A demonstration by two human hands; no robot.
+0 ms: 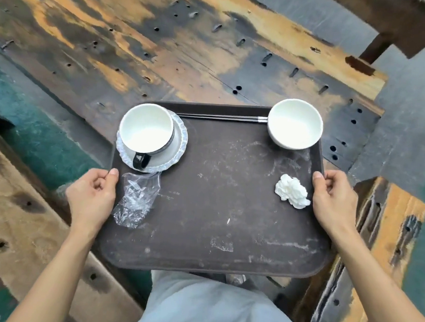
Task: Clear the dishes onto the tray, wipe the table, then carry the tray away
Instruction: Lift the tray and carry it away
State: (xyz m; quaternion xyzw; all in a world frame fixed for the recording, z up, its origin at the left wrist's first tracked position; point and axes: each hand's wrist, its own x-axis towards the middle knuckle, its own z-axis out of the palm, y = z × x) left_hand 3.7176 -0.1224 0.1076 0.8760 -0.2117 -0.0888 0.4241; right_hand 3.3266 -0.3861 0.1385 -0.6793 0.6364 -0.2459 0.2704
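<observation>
A dark brown tray is held level in front of my body. My left hand grips its left rim and my right hand grips its right rim. On the tray's far left a white cup with a black handle stands on a white scalloped saucer. A white bowl sits in the far right corner. Black chopsticks lie along the far rim. A crumpled white tissue rests near my right hand, and a clear plastic wrapper near my left.
Beyond the tray is a worn wooden table with peeling dark paint and holes. Wooden benches flank me, one at the left and one at the right. A green floor shows between them.
</observation>
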